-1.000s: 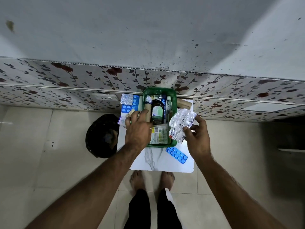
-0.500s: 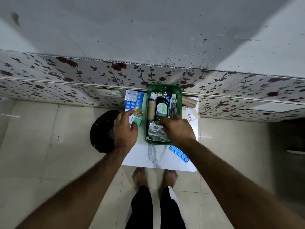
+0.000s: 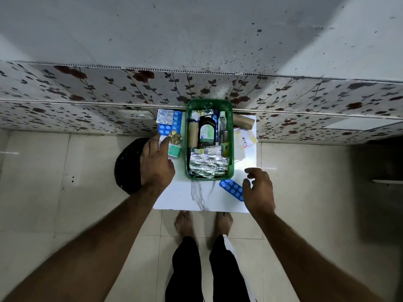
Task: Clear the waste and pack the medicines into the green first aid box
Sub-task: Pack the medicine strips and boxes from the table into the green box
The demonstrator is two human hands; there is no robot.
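Green plastic first aid box (image 3: 188,149) on white marble-pattern worktop (image 3: 196,197), holds dark brown syrup bottle (image 3: 206,131) and crumpled silver foil strips (image 3: 208,163). Left hand (image 3: 156,164) open, fingertips at gold-foil tablets (image 3: 175,137). Right hand (image 3: 259,190) open, empty, beside blue blister strip (image 3: 231,189).

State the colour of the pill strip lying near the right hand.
Blue blister strip, with paler round pill pockets; seen in the head view.

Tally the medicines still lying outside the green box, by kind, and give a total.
Blue blister strips: 2, one near the right hand, one left of the green box
Silver blister strip: 1
Gold-foil tablets: 1 cluster, by the left hand
Small teal packet: 1
Brown roll: 1
Paper sachet or leaflet: 1
Total: 7
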